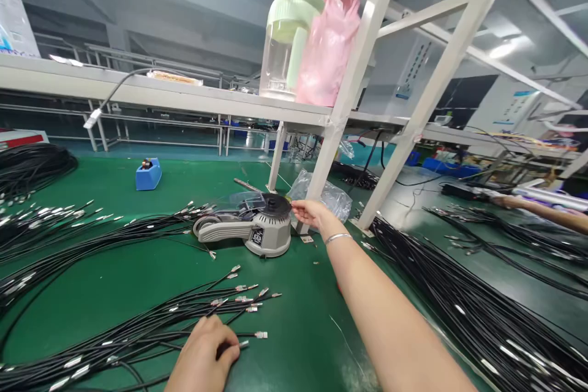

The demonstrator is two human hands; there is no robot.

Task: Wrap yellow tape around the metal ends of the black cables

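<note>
My left hand (pixel 204 352) is low at the front, its fingers curled around a black cable (pixel 184 335). A pale connector end (pixel 244 343) sticks out past the thumb. More black cables with white connectors (pixel 220 302) lie under and behind that hand. My right hand (pixel 310 213), with a bracelet on the wrist, reaches forward to the right rim of a grey tape dispenser (pixel 269 236) with a round black top. Thumb and fingertips are pinched together there; what lies between them is too small to make out.
A blue tape holder (pixel 148 174) stands at the back left. White shelf posts (pixel 337 116) rise beside the dispenser, with crumpled clear plastic (pixel 337 199) behind. Cable bundles (pixel 441 282) lie to the right. On the shelf are a green-lidded jug (pixel 287 37) and pink bag (pixel 328 49). Another person's arm (pixel 546 211) reaches in at right.
</note>
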